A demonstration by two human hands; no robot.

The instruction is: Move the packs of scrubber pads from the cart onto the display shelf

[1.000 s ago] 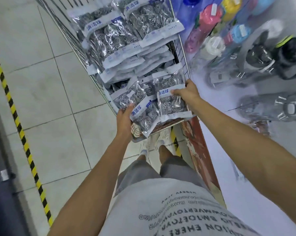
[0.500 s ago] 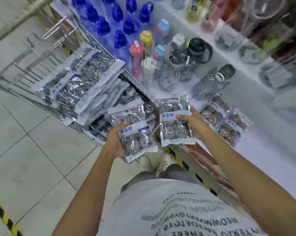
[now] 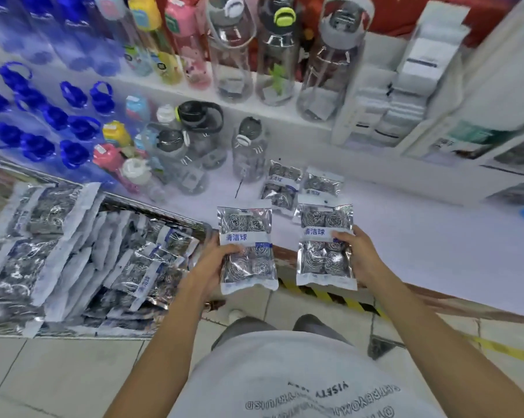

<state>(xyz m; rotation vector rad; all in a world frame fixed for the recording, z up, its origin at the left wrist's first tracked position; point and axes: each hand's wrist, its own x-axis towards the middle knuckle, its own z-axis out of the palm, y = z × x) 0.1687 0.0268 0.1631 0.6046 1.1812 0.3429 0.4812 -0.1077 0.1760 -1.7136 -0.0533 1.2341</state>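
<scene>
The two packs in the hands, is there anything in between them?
No thing is held there. In the head view, only the shelf edge and floor show between left pack and right pack.

We see silver packs with blue-lettered white bands — blue bottles behind. Floor tape — yellow-and-black stripes.

Scrubber packs glossy crinkled clear plastic, steel-wool coils inside; shelf smooth matt white; water bottles clear glossy plastic.

Two packs of scrubber pads in hand; two more packs on the display shelf; many in the cart left of it.
</scene>
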